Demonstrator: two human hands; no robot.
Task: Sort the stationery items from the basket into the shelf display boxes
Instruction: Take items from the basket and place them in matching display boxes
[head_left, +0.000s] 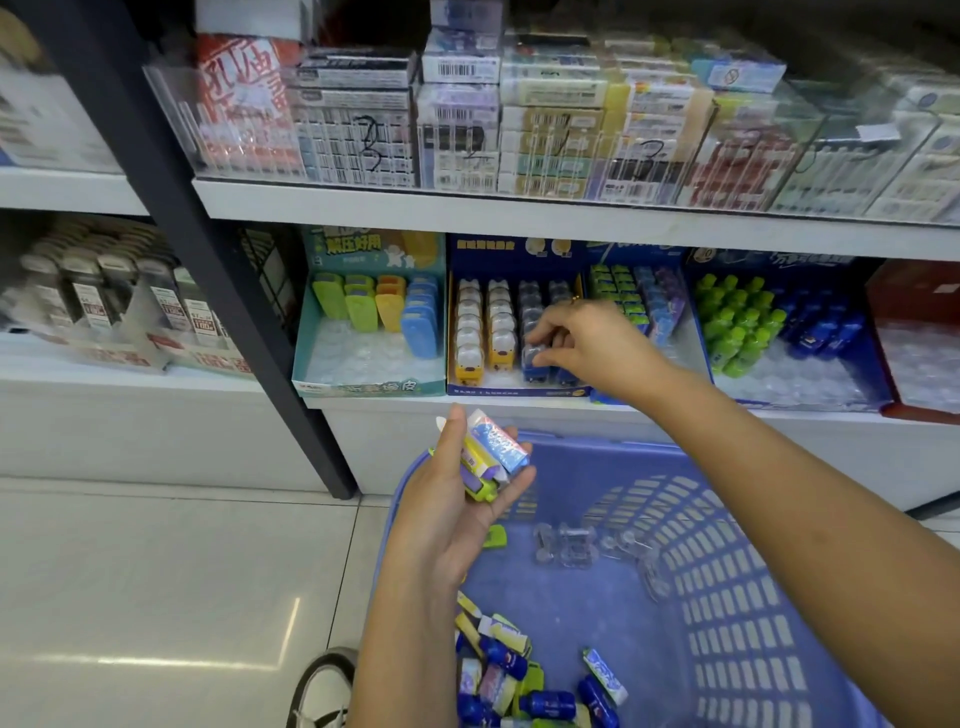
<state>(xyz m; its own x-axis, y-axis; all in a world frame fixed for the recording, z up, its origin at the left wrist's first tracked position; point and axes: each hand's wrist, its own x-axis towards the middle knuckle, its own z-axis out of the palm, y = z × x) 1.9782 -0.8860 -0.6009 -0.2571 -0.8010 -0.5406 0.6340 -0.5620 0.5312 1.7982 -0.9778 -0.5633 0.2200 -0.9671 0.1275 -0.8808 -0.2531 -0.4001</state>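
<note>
My left hand (457, 499) is raised over the blue plastic basket (737, 582) and grips a small bundle of packaged erasers (493, 457), white-blue, yellow-purple and green. My right hand (582, 343) reaches into the dark blue display box (519, 391) on the lower shelf and pinches a blue bus-shaped item (532, 358) at the front of its row. Yellow bus items (485, 332) fill the box's left rows. More loose erasers and small blue bottles (524, 680) lie in the basket's near corner.
A teal display box (363, 387) with green, yellow and blue erasers stands to the left. Right of my hand are boxes of green and blue bottle erasers (769, 322). Clear plastic pieces (571, 545) lie in the basket. A black shelf post (218, 260) slants at left.
</note>
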